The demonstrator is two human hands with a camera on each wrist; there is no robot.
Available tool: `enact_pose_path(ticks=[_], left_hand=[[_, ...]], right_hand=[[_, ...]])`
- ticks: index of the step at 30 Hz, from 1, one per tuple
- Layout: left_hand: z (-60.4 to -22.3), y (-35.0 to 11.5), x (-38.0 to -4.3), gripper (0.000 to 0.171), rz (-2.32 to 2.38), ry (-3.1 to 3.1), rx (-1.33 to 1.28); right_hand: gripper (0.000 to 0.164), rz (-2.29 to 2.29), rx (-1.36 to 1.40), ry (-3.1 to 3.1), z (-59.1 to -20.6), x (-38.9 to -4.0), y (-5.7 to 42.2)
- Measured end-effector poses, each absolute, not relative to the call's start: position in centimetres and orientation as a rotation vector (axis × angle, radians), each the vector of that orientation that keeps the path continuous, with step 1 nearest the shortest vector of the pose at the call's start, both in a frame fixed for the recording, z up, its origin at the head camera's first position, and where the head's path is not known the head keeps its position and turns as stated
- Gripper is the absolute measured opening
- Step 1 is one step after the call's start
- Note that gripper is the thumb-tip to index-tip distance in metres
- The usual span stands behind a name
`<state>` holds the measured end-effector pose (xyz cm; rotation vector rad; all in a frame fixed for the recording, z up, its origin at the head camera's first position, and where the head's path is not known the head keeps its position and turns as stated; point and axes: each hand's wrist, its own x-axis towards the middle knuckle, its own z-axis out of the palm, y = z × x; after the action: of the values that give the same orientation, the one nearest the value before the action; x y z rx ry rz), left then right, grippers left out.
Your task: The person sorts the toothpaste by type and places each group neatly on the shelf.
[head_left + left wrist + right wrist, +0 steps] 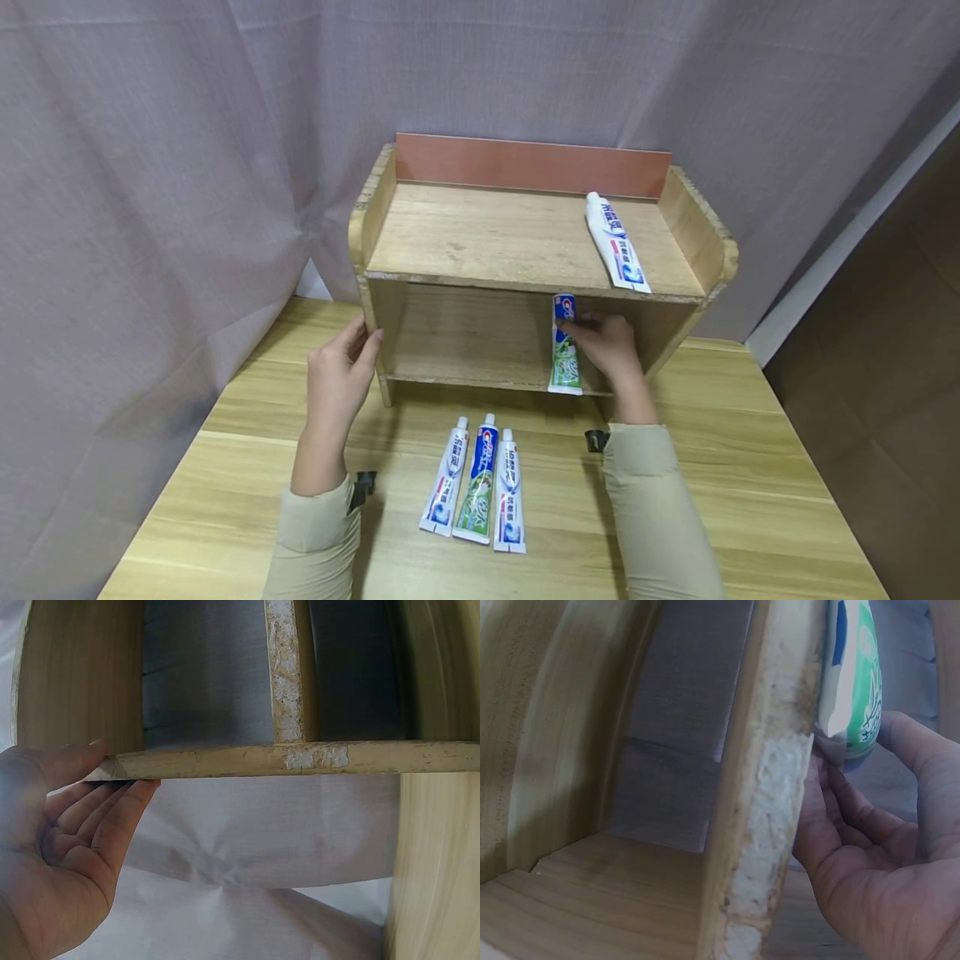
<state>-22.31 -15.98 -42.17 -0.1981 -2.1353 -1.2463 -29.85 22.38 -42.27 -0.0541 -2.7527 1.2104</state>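
Note:
My right hand (609, 346) grips a blue and green toothpaste tube (566, 354) in the lower compartment of a small wooden shelf (480, 242). The tube's crimped end points toward me at the lower board's front edge. In the right wrist view, thumb and fingers of the right hand (885, 847) hold the tube (859, 690) from both sides beside the board edge. At the shelf's left side, my left hand (341, 367) pinches the front edge of the side panel. The left wrist view shows the thumb and fingers of that hand (71, 840) on opposite faces of the panel (217, 761).
A white toothpaste tube (617, 243) lies on the top board at the right. In front of the shelf, a white tube (446, 479), a blue and green tube (478, 483) and another white tube (510, 496) lie side by side on the wooden table (247, 467). Grey cloth (165, 167) hangs behind.

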Motion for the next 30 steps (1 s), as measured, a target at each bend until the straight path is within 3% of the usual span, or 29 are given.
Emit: enact_pose_path(ticks=[8, 18, 30], left_hand=[[-42.2, -16.0, -22.3, 0.031, -1.246, -2.135, -0.202], [-42.2, -16.0, -22.4, 0.032, -1.239, -2.134, -0.198], [-42.2, -16.0, -22.4, 0.031, -1.244, -2.139, -0.192]], right_hand=[[0.069, 1.251, -0.097, -2.764, -42.2, -30.0, 22.5], [0.06, 1.247, -0.081, -2.743, -42.3, -30.5, 22.5], [0.062, 1.275, -0.087, -2.75, -42.6, -30.9, 22.6]])
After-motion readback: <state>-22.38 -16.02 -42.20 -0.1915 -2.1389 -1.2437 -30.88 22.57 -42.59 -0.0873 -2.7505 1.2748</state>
